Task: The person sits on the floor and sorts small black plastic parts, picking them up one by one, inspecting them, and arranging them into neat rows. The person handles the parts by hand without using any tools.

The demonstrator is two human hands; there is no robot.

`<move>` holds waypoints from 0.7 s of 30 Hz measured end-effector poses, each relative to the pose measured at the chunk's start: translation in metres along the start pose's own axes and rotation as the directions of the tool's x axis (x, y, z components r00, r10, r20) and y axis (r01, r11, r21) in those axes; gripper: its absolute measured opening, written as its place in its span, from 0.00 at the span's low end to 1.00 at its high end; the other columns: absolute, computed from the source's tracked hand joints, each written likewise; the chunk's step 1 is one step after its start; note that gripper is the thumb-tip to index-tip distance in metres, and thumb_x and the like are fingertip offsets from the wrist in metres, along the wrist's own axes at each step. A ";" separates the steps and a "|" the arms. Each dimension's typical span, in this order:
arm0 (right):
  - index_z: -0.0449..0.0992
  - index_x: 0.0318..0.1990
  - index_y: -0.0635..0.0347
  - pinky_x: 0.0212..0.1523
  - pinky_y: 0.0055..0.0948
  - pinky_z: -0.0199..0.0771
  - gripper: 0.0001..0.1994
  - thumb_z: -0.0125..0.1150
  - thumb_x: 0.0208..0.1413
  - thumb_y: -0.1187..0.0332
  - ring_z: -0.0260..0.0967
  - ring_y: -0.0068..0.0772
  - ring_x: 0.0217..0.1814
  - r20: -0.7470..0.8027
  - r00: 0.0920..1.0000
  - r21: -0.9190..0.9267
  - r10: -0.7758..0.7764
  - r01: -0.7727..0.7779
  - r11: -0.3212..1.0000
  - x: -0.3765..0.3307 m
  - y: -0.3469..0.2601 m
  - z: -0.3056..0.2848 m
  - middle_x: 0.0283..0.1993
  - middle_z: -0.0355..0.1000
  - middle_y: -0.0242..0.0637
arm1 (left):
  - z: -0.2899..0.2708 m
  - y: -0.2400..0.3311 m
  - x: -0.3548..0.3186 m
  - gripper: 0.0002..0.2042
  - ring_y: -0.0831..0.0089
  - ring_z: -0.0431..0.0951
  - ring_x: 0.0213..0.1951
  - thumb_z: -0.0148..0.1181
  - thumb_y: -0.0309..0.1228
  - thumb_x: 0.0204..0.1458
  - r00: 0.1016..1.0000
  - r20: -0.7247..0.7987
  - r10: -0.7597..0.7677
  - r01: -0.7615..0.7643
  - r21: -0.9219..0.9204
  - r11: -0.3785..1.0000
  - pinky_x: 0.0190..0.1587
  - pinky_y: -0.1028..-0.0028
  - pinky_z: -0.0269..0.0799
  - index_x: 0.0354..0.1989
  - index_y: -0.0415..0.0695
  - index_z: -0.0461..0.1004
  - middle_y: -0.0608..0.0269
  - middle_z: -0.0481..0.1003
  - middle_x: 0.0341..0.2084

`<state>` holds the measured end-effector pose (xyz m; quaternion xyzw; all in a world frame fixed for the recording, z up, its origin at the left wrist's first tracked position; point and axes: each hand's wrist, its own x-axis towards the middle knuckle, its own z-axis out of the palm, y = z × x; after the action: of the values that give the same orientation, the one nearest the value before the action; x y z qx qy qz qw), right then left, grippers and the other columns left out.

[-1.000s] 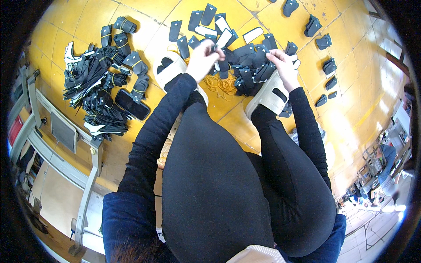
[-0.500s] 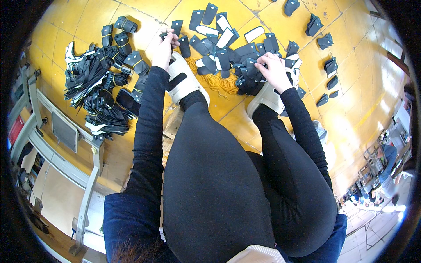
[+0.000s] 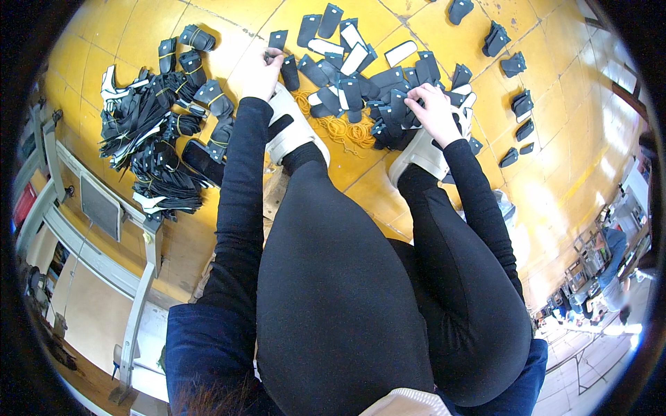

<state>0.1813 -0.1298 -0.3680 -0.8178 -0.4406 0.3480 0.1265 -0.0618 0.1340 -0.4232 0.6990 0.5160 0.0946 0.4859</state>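
Observation:
My right hand (image 3: 436, 112) is closed in a pinch at the edge of a dark grey fabric piece (image 3: 397, 105) with rounded corners and a small pale tag. This piece stands over a heap of similar dark pieces (image 3: 392, 135) by my right shoe. Up by my left shoe, my left hand (image 3: 258, 75) has thumb and fingers pressed together. A small dark bit shows at its fingertips, too little to name. Right beside those fingers lies another dark fabric piece (image 3: 290, 72). Yellow elastic loops (image 3: 347, 132) lie in a tangle on the floor between my shoes.
Banded bundles of dark strips (image 3: 149, 111) are piled at the left. Loose dark and white pieces (image 3: 355, 59) spread beyond my shoes. Small stacks (image 3: 513, 65) form a line at the right. A pale metal frame (image 3: 104, 256) stands at the lower left.
My left hand has shifted slightly, and its fingers have turned toward the dark piece beside them. The piece at my right hand stands up more clearly from the heap.

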 end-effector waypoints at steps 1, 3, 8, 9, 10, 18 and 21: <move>0.75 0.34 0.56 0.50 0.38 0.56 0.08 0.58 0.52 0.62 0.65 0.35 0.47 -0.004 1.000 0.006 0.003 -0.003 1.000 -0.001 0.001 0.000 0.36 0.69 0.31 | 0.000 0.004 0.000 0.09 0.76 0.72 0.28 0.62 0.29 0.47 0.999 -0.020 0.032 -0.030 0.091 0.995 0.32 0.75 0.69 0.36 0.39 0.75 0.64 0.72 0.23; 0.75 0.34 0.56 0.50 0.37 0.57 0.08 0.58 0.52 0.62 0.65 0.35 0.47 -0.011 1.000 0.013 0.007 -0.007 1.000 -0.001 0.002 0.001 0.36 0.69 0.31 | -0.003 0.010 -0.002 0.12 0.70 0.73 0.31 0.64 0.30 0.44 0.997 0.059 0.040 -0.055 0.274 0.960 0.37 0.73 0.69 0.37 0.40 0.74 0.62 0.72 0.25; 0.76 0.33 0.54 0.48 0.39 0.58 0.08 0.59 0.51 0.61 0.65 0.35 0.46 -0.039 0.999 0.021 -0.009 0.010 1.000 -0.001 0.006 0.005 0.35 0.69 0.30 | 0.001 0.018 -0.012 0.15 0.59 0.73 0.37 0.68 0.32 0.38 0.969 0.095 0.230 -0.245 0.518 0.820 0.42 0.66 0.69 0.36 0.46 0.73 0.56 0.72 0.31; 0.76 0.33 0.55 0.48 0.38 0.58 0.08 0.59 0.51 0.62 0.65 0.35 0.46 -0.033 0.999 0.018 -0.005 0.006 1.000 -0.002 0.007 0.005 0.35 0.69 0.31 | 0.004 0.019 -0.013 0.15 0.58 0.73 0.39 0.68 0.32 0.38 0.971 0.100 0.217 -0.236 0.534 0.812 0.42 0.65 0.69 0.35 0.46 0.73 0.56 0.71 0.32; 0.75 0.33 0.56 0.49 0.38 0.58 0.08 0.58 0.52 0.62 0.65 0.36 0.47 -0.027 1.000 0.015 -0.004 0.005 1.000 -0.002 0.006 0.004 0.35 0.69 0.31 | 0.004 0.020 -0.014 0.14 0.57 0.73 0.40 0.68 0.32 0.38 0.974 0.103 0.203 -0.226 0.552 0.803 0.43 0.64 0.69 0.34 0.47 0.73 0.55 0.71 0.33; 0.75 0.33 0.57 0.48 0.36 0.59 0.08 0.59 0.51 0.63 0.65 0.37 0.46 -0.010 1.000 0.018 -0.003 0.003 1.000 -0.001 0.002 0.002 0.35 0.69 0.32 | 0.002 0.000 0.000 0.08 0.71 0.70 0.27 0.62 0.29 0.43 0.961 0.227 0.157 -0.200 0.177 0.964 0.31 0.74 0.66 0.31 0.44 0.70 0.66 0.69 0.24; 0.75 0.33 0.58 0.48 0.36 0.59 0.08 0.59 0.51 0.63 0.65 0.37 0.46 -0.017 1.000 0.024 -0.003 0.003 1.000 -0.002 0.004 0.003 0.35 0.70 0.33 | 0.002 -0.002 0.001 0.05 0.80 0.66 0.24 0.57 0.28 0.45 0.994 0.088 0.060 -0.040 -0.215 0.976 0.29 0.80 0.62 0.31 0.44 0.70 0.71 0.67 0.24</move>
<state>0.1812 -0.1338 -0.3719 -0.8184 -0.4366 0.3462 0.1404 -0.0614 0.1333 -0.4268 0.6593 0.4618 0.1287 0.5793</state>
